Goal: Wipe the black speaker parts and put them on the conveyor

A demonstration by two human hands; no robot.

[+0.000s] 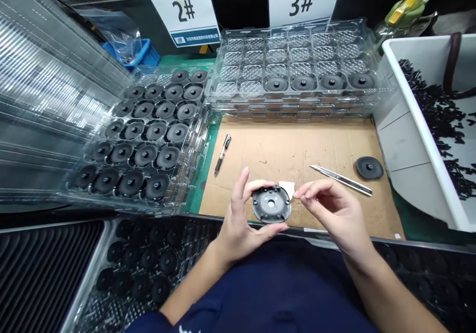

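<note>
My left hand [243, 219] grips a round black plastic cover [266, 208] by its edges, thumb below and fingers above. The cover's inner side faces me, with a hole in the middle and small pegs around the rim. Just right of it, my right hand [330, 206] is closed in a pinch, thumb against forefinger. Whatever is between those fingertips is too small to name. A small white scrap [287, 189] shows between the cover and the right fingertips; I cannot tell whether they touch it. Another black cover [369, 167] lies outer side up on the cardboard.
On the cardboard [282, 144] are a pen [222, 154] and a utility knife [342, 180]. Clear trays of black covers stand left [145, 130] and behind [301, 70]. A white bin [412, 100] on the right holds many small black parts. A blue basket [143, 53] sits back left.
</note>
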